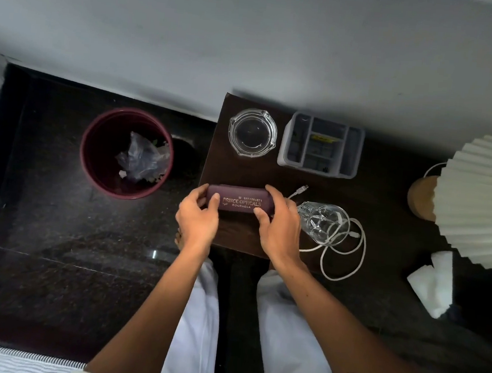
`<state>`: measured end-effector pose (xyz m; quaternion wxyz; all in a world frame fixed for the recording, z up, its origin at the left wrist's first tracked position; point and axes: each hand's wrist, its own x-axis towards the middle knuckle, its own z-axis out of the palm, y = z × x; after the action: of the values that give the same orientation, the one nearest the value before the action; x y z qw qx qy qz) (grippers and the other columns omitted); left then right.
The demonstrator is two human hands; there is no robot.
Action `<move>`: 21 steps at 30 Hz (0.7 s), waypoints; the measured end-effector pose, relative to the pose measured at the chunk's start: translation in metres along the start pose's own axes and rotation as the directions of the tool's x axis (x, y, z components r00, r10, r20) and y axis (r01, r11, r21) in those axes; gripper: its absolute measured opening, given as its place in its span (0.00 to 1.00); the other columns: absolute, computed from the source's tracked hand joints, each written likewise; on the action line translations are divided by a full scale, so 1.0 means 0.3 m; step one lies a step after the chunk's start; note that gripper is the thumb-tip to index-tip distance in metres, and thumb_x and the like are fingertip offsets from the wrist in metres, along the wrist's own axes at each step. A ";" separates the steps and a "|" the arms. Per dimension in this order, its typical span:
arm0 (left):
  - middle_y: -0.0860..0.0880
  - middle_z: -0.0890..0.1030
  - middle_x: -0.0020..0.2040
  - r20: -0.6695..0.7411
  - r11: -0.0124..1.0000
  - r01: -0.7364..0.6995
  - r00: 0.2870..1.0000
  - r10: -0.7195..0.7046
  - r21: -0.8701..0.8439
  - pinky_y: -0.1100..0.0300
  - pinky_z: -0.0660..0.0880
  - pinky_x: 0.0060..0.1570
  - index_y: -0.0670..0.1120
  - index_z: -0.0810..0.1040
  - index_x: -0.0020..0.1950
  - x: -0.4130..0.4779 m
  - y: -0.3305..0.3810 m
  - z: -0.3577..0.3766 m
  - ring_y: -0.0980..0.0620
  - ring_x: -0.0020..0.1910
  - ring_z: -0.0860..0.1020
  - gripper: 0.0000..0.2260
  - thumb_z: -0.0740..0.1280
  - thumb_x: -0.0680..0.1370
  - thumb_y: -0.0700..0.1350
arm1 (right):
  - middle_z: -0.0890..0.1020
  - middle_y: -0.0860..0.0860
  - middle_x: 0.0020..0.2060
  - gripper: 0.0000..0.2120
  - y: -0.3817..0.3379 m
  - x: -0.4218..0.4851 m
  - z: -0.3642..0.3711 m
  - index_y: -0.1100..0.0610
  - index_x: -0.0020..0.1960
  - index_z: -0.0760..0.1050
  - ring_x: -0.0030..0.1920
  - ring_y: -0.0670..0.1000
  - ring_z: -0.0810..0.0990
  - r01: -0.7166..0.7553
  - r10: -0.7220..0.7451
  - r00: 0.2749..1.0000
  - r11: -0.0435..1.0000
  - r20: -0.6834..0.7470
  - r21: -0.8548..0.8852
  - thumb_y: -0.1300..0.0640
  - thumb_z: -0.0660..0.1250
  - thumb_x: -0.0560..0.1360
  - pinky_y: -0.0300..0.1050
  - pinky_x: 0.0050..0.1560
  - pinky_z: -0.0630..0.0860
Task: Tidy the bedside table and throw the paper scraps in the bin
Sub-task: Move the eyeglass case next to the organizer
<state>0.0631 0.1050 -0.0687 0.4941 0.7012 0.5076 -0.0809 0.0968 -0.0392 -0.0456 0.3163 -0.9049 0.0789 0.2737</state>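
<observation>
Head view: your left hand (199, 216) and right hand (280, 222) each grip one end of the maroon spectacle case (237, 199) at the front-left of the dark wood surface (240, 174). Behind it are a round cut-glass ashtray (252, 132) and a grey plastic organiser (321, 144); to its right a faceted tumbler (323, 223) lies on its side over a looped white cable (343, 254). The round maroon bin (99, 149) stands on the speckled stone floor (56, 229) left of the surface, and white paper scraps (436, 280) lie far right by the pleated lamp shade (481, 201).

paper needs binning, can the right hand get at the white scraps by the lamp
Probably yes, once it lets go: the right hand grips the glasses case. The paper scraps lie uncovered beside the lamp shade; only the glass and cable lie between.
</observation>
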 end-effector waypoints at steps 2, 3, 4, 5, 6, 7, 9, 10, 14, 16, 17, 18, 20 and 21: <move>0.44 0.85 0.59 0.004 0.981 0.056 0.998 -0.057 -0.184 0.77 0.75 0.46 0.42 0.80 0.66 -0.009 0.019 -0.013 0.57 0.53 0.83 0.15 0.72 0.79 0.41 | 0.76 0.55 0.65 0.26 -0.019 -0.010 -0.014 0.49 0.75 0.68 0.64 0.55 0.75 0.035 -0.034 0.999 0.999 -0.030 0.019 0.50 0.69 0.79 0.48 0.66 0.71; 0.44 0.85 0.58 0.015 0.958 0.074 0.997 -0.073 -0.276 0.75 0.76 0.47 0.42 0.81 0.64 -0.020 0.036 -0.024 0.59 0.50 0.83 0.14 0.73 0.78 0.40 | 0.76 0.54 0.65 0.26 -0.032 -0.019 -0.024 0.48 0.75 0.68 0.65 0.54 0.74 0.051 -0.049 0.997 0.998 -0.051 0.026 0.48 0.68 0.79 0.48 0.65 0.70; 0.43 0.85 0.57 0.019 0.935 0.082 0.997 -0.080 -0.345 0.72 0.78 0.50 0.43 0.82 0.62 -0.033 0.053 -0.040 0.60 0.48 0.83 0.13 0.73 0.78 0.40 | 0.76 0.53 0.65 0.27 -0.048 -0.031 -0.035 0.47 0.76 0.68 0.65 0.54 0.73 0.062 -0.060 0.996 0.998 -0.070 0.033 0.46 0.68 0.79 0.47 0.64 0.70; 0.42 0.85 0.57 0.017 0.915 0.084 0.996 -0.085 -0.394 0.66 0.79 0.53 0.45 0.82 0.60 -0.047 0.067 -0.060 0.58 0.48 0.83 0.11 0.73 0.78 0.40 | 0.76 0.52 0.65 0.27 -0.068 -0.047 -0.045 0.46 0.76 0.67 0.64 0.54 0.73 0.072 -0.068 0.994 0.997 -0.084 0.041 0.44 0.67 0.79 0.46 0.62 0.70; 0.41 0.85 0.57 0.012 0.899 0.081 0.996 -0.085 -0.431 0.60 0.80 0.57 0.47 0.83 0.57 -0.063 0.082 -0.081 0.55 0.49 0.84 0.09 0.73 0.78 0.40 | 0.76 0.50 0.65 0.26 -0.088 -0.065 -0.060 0.44 0.75 0.67 0.64 0.53 0.73 0.081 -0.075 0.992 0.996 -0.098 0.050 0.44 0.67 0.79 0.44 0.60 0.69; 0.41 0.85 0.57 0.007 0.883 0.075 0.997 -0.081 -0.463 0.55 0.79 0.59 0.48 0.83 0.56 -0.083 0.098 -0.103 0.52 0.51 0.84 0.08 0.73 0.78 0.40 | 0.76 0.49 0.65 0.26 -0.107 -0.085 -0.076 0.43 0.75 0.67 0.63 0.52 0.73 0.091 -0.084 0.990 0.994 -0.114 0.059 0.43 0.66 0.79 0.42 0.59 0.69; 0.41 0.85 0.57 0.010 0.848 0.058 0.998 -0.062 -0.527 0.52 0.80 0.59 0.47 0.83 0.57 -0.134 0.140 -0.140 0.47 0.56 0.84 0.08 0.73 0.78 0.41 | 0.76 0.47 0.64 0.24 -0.145 -0.125 -0.118 0.43 0.75 0.68 0.63 0.49 0.74 0.114 -0.097 0.983 0.988 -0.157 0.103 0.44 0.66 0.80 0.40 0.61 0.70; 0.42 0.86 0.57 0.015 0.831 0.051 0.999 -0.052 -0.554 0.53 0.80 0.58 0.46 0.83 0.59 -0.163 0.165 -0.153 0.47 0.57 0.84 0.09 0.73 0.79 0.41 | 0.76 0.46 0.64 0.24 -0.164 -0.145 -0.144 0.44 0.75 0.69 0.63 0.47 0.74 0.125 -0.096 0.978 0.980 -0.185 0.152 0.45 0.66 0.80 0.38 0.62 0.70; 0.43 0.86 0.55 0.064 0.820 -0.003 0.997 0.049 -0.572 0.57 0.81 0.54 0.43 0.82 0.61 -0.303 0.296 -0.123 0.52 0.53 0.85 0.12 0.73 0.78 0.42 | 0.75 0.44 0.62 0.24 -0.179 -0.213 -0.307 0.46 0.74 0.71 0.60 0.36 0.74 0.150 -0.016 0.939 0.918 -0.344 0.368 0.51 0.70 0.79 0.23 0.59 0.67; 0.45 0.87 0.52 0.094 0.816 -0.029 0.990 0.102 -0.578 0.61 0.81 0.48 0.43 0.82 0.60 -0.367 0.362 -0.080 0.54 0.48 0.86 0.12 0.74 0.77 0.42 | 0.77 0.43 0.63 0.26 -0.147 -0.238 -0.393 0.43 0.73 0.70 0.60 0.39 0.78 0.071 0.124 0.937 0.848 -0.326 0.526 0.50 0.72 0.77 0.34 0.61 0.75; 0.46 0.88 0.51 0.102 0.817 -0.047 0.986 0.129 -0.574 0.63 0.81 0.45 0.43 0.83 0.59 -0.397 0.393 -0.052 0.56 0.47 0.86 0.11 0.74 0.77 0.42 | 0.78 0.43 0.63 0.27 -0.125 -0.247 -0.436 0.43 0.72 0.70 0.60 0.42 0.80 0.006 0.220 0.935 0.774 -0.278 0.633 0.50 0.73 0.75 0.42 0.61 0.78; 0.47 0.88 0.50 0.109 0.825 -0.065 0.982 0.152 -0.562 0.65 0.81 0.44 0.44 0.83 0.58 -0.427 0.419 -0.022 0.56 0.46 0.86 0.11 0.75 0.76 0.43 | 0.80 0.45 0.62 0.27 -0.098 -0.253 -0.476 0.46 0.71 0.72 0.59 0.45 0.82 -0.052 0.307 0.928 0.670 -0.212 0.741 0.50 0.75 0.73 0.48 0.61 0.80; 0.47 0.88 0.49 0.145 0.841 -0.087 0.971 0.192 -0.533 0.64 0.81 0.45 0.44 0.83 0.57 -0.486 0.459 0.046 0.54 0.48 0.86 0.10 0.75 0.76 0.42 | 0.83 0.53 0.59 0.30 -0.036 -0.252 -0.547 0.55 0.68 0.74 0.56 0.50 0.85 -0.093 0.401 0.911 0.422 -0.094 0.902 0.50 0.76 0.69 0.51 0.58 0.82; 0.47 0.87 0.50 0.171 0.849 -0.087 0.964 0.204 -0.521 0.63 0.82 0.46 0.45 0.83 0.56 -0.516 0.469 0.086 0.53 0.49 0.86 0.09 0.75 0.76 0.42 | 0.84 0.55 0.58 0.30 -0.002 -0.249 -0.578 0.58 0.67 0.75 0.55 0.50 0.86 -0.085 0.426 0.902 0.326 -0.066 0.941 0.51 0.75 0.68 0.48 0.57 0.82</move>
<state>0.1115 -0.0122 0.0996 0.7194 0.5688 0.3983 0.0167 0.1115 -0.1479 0.1083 0.7021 -0.5766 0.4086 0.0872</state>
